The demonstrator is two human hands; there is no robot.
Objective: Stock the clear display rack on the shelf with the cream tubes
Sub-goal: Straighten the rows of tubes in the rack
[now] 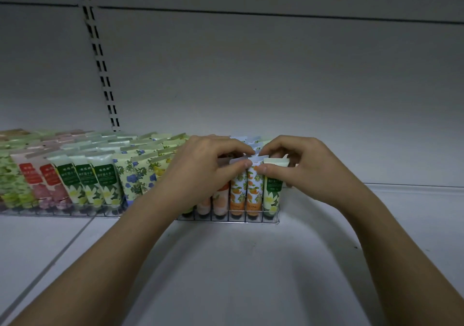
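Both hands on orange tube (254, 187) in rack (251, 219) near shelf (226, 263) middle: left hand (200, 175) and right hand (301, 167) pinching its top.

both my bare forearms reach forward, my left hand (200, 172) and right hand (305, 169) side by side, fingers curled, thumbs pinching inward.
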